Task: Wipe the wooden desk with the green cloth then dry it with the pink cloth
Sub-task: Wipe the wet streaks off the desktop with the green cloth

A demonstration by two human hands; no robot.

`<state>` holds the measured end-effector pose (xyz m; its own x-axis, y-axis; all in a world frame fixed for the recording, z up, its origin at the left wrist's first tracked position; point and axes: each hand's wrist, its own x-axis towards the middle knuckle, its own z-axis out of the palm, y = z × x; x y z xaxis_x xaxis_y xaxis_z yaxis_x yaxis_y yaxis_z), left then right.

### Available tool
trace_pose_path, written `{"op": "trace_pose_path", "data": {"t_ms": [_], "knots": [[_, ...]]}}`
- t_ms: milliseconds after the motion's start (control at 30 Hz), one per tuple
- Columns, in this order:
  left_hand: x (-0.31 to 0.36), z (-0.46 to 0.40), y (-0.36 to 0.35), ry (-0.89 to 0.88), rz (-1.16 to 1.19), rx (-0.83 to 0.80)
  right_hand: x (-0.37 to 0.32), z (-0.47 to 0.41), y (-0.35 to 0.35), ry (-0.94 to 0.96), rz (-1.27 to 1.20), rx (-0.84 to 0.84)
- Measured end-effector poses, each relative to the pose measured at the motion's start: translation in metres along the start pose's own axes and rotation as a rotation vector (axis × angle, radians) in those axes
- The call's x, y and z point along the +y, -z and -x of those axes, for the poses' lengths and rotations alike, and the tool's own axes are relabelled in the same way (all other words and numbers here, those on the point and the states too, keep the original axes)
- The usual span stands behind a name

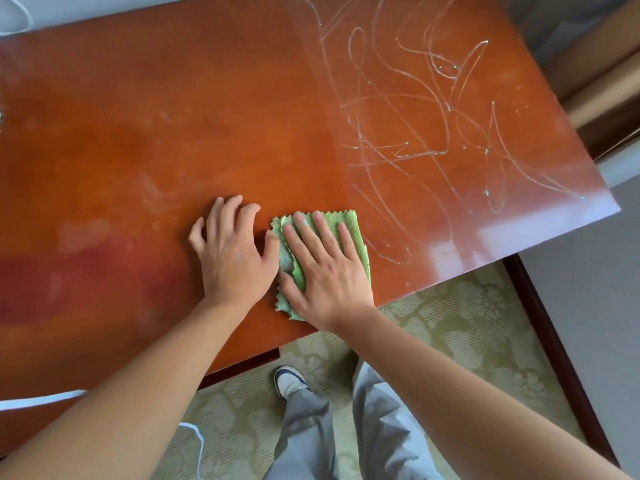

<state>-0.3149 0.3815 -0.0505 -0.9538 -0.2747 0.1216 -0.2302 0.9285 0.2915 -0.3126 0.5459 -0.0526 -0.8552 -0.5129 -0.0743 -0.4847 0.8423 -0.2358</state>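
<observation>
Right hand (323,271) flat, fingers spread, pressing green cloth (353,233) near desk (138,150) near edge. Left hand (232,251) just beside, open, empty. Squiggly streaks (433,116) far right; left side bare. Patterned carpet (450,334) below.

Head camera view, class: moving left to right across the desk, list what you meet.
Smeared, dull patch of orange-brown wooden desk → bare left hand → folded green microfibre cloth under right hand → pale looping squiggle lines.
</observation>
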Motion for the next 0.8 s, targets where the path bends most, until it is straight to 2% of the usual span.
{"op": "trace_pose_path", "data": {"t_ms": [200, 300, 533, 700, 800], "knots": [[0.028, 0.016, -0.009, -0.108, -0.019, -0.050, 0.068, 0.001, 0.013, -0.179, 0.063, 0.032], [0.028, 0.017, -0.012, -0.108, -0.037, -0.063, 0.083, 0.002, 0.015, -0.216, 0.063, 0.047], [0.027, 0.017, -0.010, -0.146, 0.090, -0.048, 0.072, 0.005, 0.014, -0.237, 0.093, 0.032], [0.027, 0.015, -0.010, -0.137, 0.146, -0.039, 0.014, 0.018, -0.002, -0.166, 0.052, 0.027], [0.027, 0.016, -0.010, -0.118, 0.153, -0.048, 0.004, 0.019, -0.006, -0.152, 0.023, 0.014]]}}
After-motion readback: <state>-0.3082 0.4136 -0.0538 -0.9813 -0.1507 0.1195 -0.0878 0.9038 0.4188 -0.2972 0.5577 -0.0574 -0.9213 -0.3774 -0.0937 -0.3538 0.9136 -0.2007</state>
